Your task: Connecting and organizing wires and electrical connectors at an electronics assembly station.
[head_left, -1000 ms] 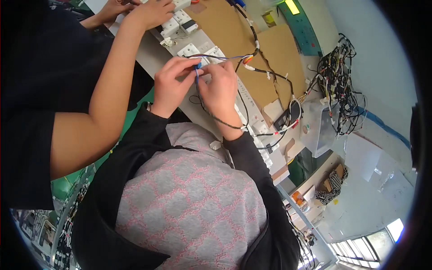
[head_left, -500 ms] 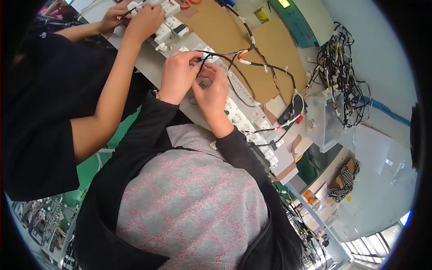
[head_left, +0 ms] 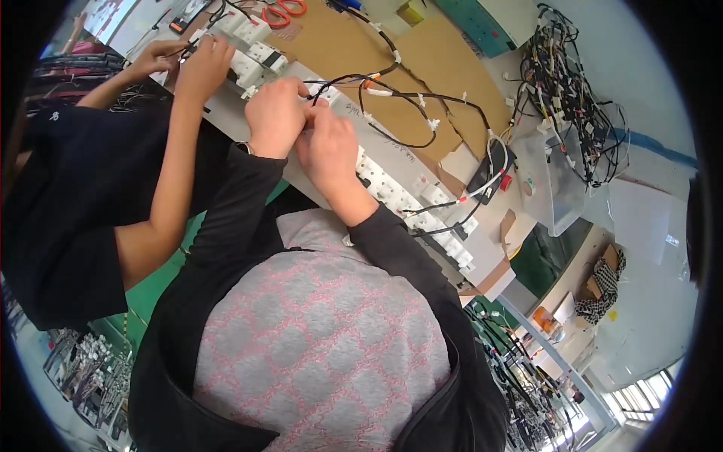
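My left hand (head_left: pixel 276 118) is closed, its fingertips pinching a branch of a black wire harness (head_left: pixel 384 92). Right against it, my right hand (head_left: pixel 330 153) is closed too, with fingers bent at the same branch; the held wire ends are hidden behind the fingers. Both hands are over a long strip of white connector blocks (head_left: pixel 388 188) along the near edge of the bench. From my hands the harness runs right in loops, with white connectors and tape on it, and comes back to the strip's right part.
At my left a co-worker's hands (head_left: pixel 202 69) handle wires by more white blocks (head_left: pixel 257 62). Brown cardboard (head_left: pixel 444 68) covers the bench beyond, with red-handled scissors (head_left: pixel 284 11). On the right, a tangle of black harnesses (head_left: pixel 576 98) hangs by a clear plastic bin (head_left: pixel 553 192).
My hands have shifted left and drawn together, still at the wires. The view has also shifted slightly. A wire loop right of my hands has changed shape. The co-worker's hands remain at the blocks.
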A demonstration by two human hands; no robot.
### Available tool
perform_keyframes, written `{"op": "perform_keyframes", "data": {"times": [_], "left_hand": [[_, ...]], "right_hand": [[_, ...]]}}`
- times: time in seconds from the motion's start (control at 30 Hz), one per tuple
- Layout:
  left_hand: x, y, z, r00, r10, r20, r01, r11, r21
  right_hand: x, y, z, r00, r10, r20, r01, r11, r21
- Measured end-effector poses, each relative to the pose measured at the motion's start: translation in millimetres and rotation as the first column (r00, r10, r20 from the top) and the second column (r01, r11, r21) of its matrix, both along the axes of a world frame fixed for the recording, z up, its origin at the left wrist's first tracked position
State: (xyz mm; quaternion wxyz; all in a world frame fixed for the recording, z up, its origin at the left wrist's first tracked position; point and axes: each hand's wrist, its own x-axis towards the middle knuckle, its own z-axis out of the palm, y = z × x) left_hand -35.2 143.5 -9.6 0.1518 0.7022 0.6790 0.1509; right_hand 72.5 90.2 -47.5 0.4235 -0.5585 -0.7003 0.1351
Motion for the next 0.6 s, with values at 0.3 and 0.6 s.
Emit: {"op": "perform_keyframes", "data": {"times": [0.3, 0.6], "left_hand": [[-15, 7, 0, 0.991, -0.121, 0.064, 0.126, 0.989, -0.083], [-33, 24, 5, 0.922, -0.386, 0.031, 0.386, 0.922, -0.018]], "right_hand": [[-4, -4, -8, 0.995, 0.073, -0.061, -0.065, 0.991, 0.117], [-18, 8, 1, 0.985, 0.046, 0.167, -0.038, 0.998, -0.056]]}}
